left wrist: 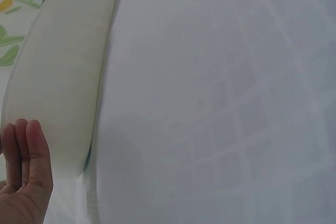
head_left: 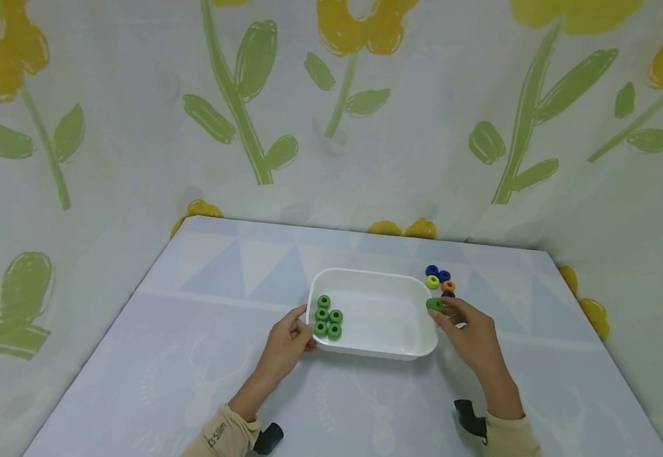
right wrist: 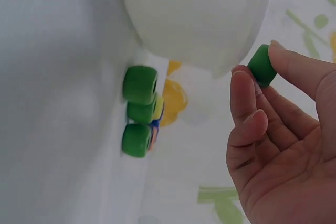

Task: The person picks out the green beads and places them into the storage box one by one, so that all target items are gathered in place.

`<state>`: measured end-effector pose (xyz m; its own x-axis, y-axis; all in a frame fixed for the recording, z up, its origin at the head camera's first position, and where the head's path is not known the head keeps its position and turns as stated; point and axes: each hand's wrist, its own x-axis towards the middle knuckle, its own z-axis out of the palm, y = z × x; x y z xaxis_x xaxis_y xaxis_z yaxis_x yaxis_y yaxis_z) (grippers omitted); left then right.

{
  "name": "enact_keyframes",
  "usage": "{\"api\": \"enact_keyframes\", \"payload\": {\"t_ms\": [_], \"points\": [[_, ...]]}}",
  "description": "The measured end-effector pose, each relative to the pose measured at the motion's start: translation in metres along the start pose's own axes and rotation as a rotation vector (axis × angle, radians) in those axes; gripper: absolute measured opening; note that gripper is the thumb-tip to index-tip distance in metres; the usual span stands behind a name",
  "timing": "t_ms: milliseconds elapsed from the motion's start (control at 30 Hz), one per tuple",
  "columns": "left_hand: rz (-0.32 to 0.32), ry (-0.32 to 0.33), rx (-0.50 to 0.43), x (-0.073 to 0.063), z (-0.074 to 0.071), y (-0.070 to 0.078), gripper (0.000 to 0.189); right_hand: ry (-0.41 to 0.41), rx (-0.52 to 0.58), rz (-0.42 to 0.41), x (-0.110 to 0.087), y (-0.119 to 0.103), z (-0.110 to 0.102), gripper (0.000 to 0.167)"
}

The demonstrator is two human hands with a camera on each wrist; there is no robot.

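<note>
A white rectangular plastic tray (head_left: 379, 317) sits before me, with several green beads (head_left: 335, 316) grouped at its left end. My left hand (head_left: 287, 343) grips the tray's left side; in the left wrist view its fingers (left wrist: 35, 153) lie against the outer wall. Between thumb and fingers, my right hand (head_left: 474, 333) pinches a green bead (head_left: 435, 304) at the tray's right rim. The right wrist view shows this held bead (right wrist: 262, 65) just off the tray's edge, with three more green beads (right wrist: 140, 84) on the table, hidden in the head view.
Just beyond the tray's right end lie blue beads (head_left: 432, 270), a yellow bead (head_left: 432, 282) and an orange bead (head_left: 448, 286). The pale patterned table (head_left: 205, 304) ends at a flower-printed backdrop (head_left: 394, 171). Each wrist carries a black strap piece (head_left: 469, 419).
</note>
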<state>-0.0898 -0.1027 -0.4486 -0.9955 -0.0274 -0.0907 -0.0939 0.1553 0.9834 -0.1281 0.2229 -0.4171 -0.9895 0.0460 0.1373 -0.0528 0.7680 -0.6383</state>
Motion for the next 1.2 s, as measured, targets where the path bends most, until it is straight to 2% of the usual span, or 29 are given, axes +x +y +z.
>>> {"api": "enact_keyframes", "payload": {"t_ms": [233, 400, 567, 767, 967, 1200], "points": [[-0.005, 0.003, 0.008, -0.001, 0.0, 0.001, 0.052, -0.048, 0.033, -0.065, 0.007, -0.019, 0.006, 0.04], [0.006, 0.009, 0.009, 0.0, -0.001, 0.0, 0.052, -0.143, 0.007, -0.149, 0.017, -0.032, 0.021, 0.037], [0.003, 0.003, 0.002, 0.0, 0.0, 0.0, 0.052, -0.236, -0.052, -0.195, 0.023, -0.045, 0.042, 0.036], [0.005, 0.0, -0.007, 0.0, 0.0, 0.0, 0.052, -0.313, -0.063, -0.214, 0.026, -0.057, 0.062, 0.033], [0.003, -0.004, -0.005, 0.0, 0.0, 0.001, 0.053, -0.385, -0.055, -0.211, 0.031, -0.061, 0.076, 0.026], [-0.001, -0.006, -0.004, 0.0, 0.001, 0.001, 0.053, -0.417, -0.135, -0.18, 0.036, -0.064, 0.087, 0.023]]}}
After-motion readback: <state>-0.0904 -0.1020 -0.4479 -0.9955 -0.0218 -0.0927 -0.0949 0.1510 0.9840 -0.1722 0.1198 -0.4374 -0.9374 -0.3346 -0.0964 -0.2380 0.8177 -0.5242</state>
